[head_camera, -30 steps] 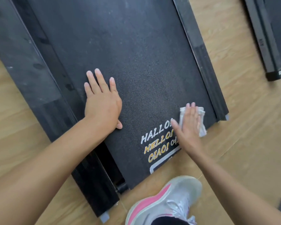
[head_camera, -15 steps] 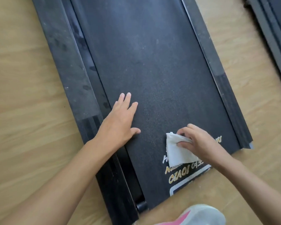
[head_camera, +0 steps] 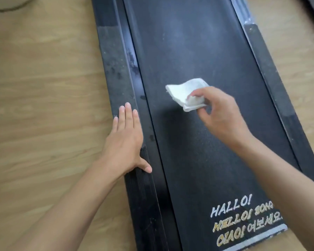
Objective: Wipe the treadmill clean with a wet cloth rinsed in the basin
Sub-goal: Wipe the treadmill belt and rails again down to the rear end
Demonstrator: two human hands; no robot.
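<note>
The treadmill (head_camera: pixel 188 42) lies flat on the wooden floor (head_camera: pixel 43 87), its dark belt (head_camera: pixel 198 160) running away from the person. The left hand (head_camera: pixel 125 142) lies flat on the treadmill's left side rail (head_camera: pixel 116 69), fingers straight and close together, thumb spread toward the belt. The right hand (head_camera: pixel 223 115) is over the middle of the belt, thumb and curled fingers pinching a crumpled white cloth (head_camera: pixel 183 91). Whether the cloth touches the belt cannot be told. Printed greetings (head_camera: pixel 243 223) mark the treadmill's near end, beside the right forearm.
</note>
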